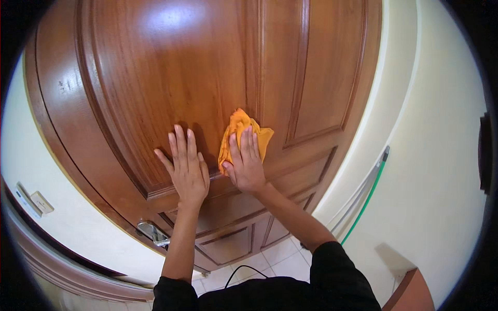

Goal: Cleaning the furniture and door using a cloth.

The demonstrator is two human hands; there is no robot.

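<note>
A brown panelled wooden door [210,77] fills the view before me. My left hand [188,169] lies on its large panel with the fingers spread and holds nothing. To the right of it, my right hand [247,161] presses an orange cloth [239,120] against the door, near the right edge of that panel. The cloth is bunched under the palm and fingers, and its top and sides show around the hand. A metal lever handle [157,236] is on the door's lower left, just left of my left forearm.
A green pole [363,208] leans on the white wall [435,163] at right. Switches [42,202] are on the left wall. White floor tiles [290,266] and a thin black cable [244,266] show below. A reddish-brown edge [412,291] stands at lower right.
</note>
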